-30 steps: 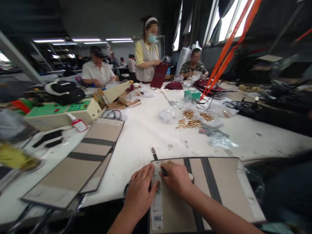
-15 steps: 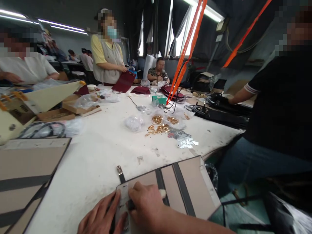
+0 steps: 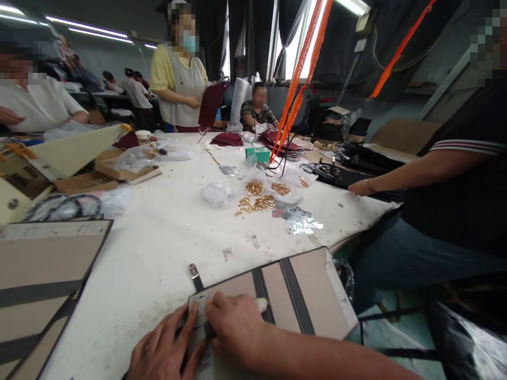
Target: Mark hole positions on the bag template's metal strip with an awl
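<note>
Along the table's front edge lies a beige panel with dark strips and a dark edge. My left hand rests on its left end, fingers stretched out and thumb apart, beside a pale strip there. Against that strip my right hand is closed in a fist. A pale rounded end, seemingly of a tool handle, pokes out of the fist; the rest is hidden. A short dark strap with a metal clasp sticks out from the panel's far edge.
A second beige panel lies at left. Gold metal pieces, silver plates and a plastic bag are mid-table. Cardboard boxes stand at left. Orange straps hang down. A co-worker's arm reaches in from the right.
My hands stay at the same spot on the panel, with barely any shift. The co-worker at right has moved an arm nearer along the black pieces. Another raises a maroon piece more upright.
</note>
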A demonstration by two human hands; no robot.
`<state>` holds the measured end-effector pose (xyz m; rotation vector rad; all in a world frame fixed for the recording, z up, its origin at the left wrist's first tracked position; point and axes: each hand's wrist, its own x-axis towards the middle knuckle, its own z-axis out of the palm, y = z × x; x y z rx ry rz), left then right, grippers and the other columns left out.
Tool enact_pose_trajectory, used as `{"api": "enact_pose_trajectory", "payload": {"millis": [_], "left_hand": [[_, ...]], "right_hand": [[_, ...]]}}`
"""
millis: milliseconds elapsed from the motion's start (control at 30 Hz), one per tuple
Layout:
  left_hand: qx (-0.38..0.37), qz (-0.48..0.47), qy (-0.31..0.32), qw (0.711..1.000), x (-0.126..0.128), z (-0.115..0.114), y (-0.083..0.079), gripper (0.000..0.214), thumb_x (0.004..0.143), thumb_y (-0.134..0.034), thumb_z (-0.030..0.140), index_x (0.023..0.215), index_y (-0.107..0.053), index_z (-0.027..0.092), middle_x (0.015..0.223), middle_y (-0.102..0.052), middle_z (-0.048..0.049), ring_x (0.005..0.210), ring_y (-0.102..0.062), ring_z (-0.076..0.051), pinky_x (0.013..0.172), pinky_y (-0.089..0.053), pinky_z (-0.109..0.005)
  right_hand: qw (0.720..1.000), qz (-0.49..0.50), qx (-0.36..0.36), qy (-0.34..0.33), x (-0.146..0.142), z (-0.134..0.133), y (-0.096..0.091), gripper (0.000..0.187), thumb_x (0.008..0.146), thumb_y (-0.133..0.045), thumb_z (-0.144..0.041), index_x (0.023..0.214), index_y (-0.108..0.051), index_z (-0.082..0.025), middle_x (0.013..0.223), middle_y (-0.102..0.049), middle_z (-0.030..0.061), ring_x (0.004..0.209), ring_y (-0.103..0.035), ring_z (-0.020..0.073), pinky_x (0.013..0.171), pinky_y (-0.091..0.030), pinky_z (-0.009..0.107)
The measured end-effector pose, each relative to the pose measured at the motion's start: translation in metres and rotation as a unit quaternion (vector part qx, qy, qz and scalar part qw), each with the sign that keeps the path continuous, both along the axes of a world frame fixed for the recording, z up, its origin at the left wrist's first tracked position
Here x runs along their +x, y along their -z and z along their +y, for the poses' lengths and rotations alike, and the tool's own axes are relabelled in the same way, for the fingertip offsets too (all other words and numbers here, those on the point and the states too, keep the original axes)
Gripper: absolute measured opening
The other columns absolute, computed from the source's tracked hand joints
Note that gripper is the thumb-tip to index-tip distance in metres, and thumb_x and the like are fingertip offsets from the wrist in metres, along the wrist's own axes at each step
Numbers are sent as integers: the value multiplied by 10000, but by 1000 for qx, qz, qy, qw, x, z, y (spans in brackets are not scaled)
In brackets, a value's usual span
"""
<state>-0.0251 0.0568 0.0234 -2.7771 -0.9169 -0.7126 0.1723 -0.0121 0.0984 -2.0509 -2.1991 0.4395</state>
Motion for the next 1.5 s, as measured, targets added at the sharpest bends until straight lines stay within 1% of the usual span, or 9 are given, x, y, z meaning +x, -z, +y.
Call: {"api": "enact_pose_trajectory", "payload": {"millis": [167, 300, 433, 567, 767, 900, 1100, 1367, 1500], "left_hand": [[-56, 20, -21, 998, -2, -1, -6, 541, 999, -495, 508, 1444, -667, 253, 1397, -681, -110, 1254, -633, -311, 1020, -500, -503], [-106, 2, -47, 993, -5, -4, -7, 540, 992, -518, 533, 1478, -639, 332, 1442, -643, -89, 1294, -604, -305, 1039, -506, -484], [-119, -22, -51, 991, -5, -7, -6, 543, 993, -522, 523, 1493, -625, 338, 1408, -656, -90, 1283, -596, -308, 1045, -498, -489], [-120, -24, -57, 991, -6, -6, -2, 547, 991, -524, 491, 1511, -605, 341, 1392, -667, -80, 1269, -593, -292, 1052, -483, -483], [-124, -7, -65, 990, -7, -5, 4, 550, 994, -529, 504, 1516, -598, 345, 1412, -664, -66, 1301, -576, -293, 1067, -465, -479], [-121, -12, -65, 990, -7, -6, 5, 554, 983, -552, 490, 1514, -598, 343, 1413, -669, -53, 1299, -579, -290, 1063, -461, -474], [-120, -38, -61, 990, -5, -7, 0, 537, 958, -619, 429, 1484, -617, 322, 1407, -671, -36, 1287, -580, -279, 1074, -445, -466], [-200, -56, -60, 976, 0, -28, -31, 573, 901, -734, 318, 1460, -621, 265, 1375, -674, -71, 1272, -567, -293, 1089, -427, -486], [-223, -61, -63, 971, 0, -32, -32, 612, 878, -777, 317, 1465, -609, 267, 1390, -659, -59, 1296, -543, -290, 1109, -403, -488]], "right_hand": [[1000, -13, 21, -5, 2, 0, -3, 424, 878, -734, -414, 1218, -685, -165, 1165, -716, 96, 906, -743, 328, 717, -632, 456], [997, 40, 57, 45, 32, -5, -12, 192, 892, -680, -386, 988, -772, -247, 1045, -767, 32, 902, -749, 251, 744, -562, 325], [970, 56, 103, 215, 111, -14, -25, 255, 945, -651, -382, 1144, -803, -334, 1146, -792, -34, 1056, -729, 169, 909, -510, 243], [938, -8, 84, 337, 211, -22, -30, 313, 945, -618, -303, 1188, -808, -255, 1197, -786, 55, 1107, -718, 250, 944, -501, 328], [914, -35, 51, 400, 299, -17, -18, 376, 940, -611, -322, 1234, -800, -182, 1270, -758, 111, 1163, -687, 269, 926, -474, 315], [907, -38, 48, 416, 312, -1, -9, 346, 916, -624, -400, 1129, -834, -227, 1216, -777, 74, 1075, -696, 244, 802, -453, 283], [901, -45, 41, 429, 315, 11, -5, 240, 843, -612, -294, 881, -839, -226, 983, -795, 52, 891, -684, 191, 663, -380, 259], [906, -61, 29, 417, 310, 5, -13, 237, 888, -610, -294, 886, -793, -143, 992, -764, 162, 838, -646, 257, 674, -381, 337], [926, -26, 54, 374, 277, 5, -29, 249, 918, -605, -347, 955, -779, -173, 888, -752, 113, 766, -649, 219, 685, -419, 321]]}}
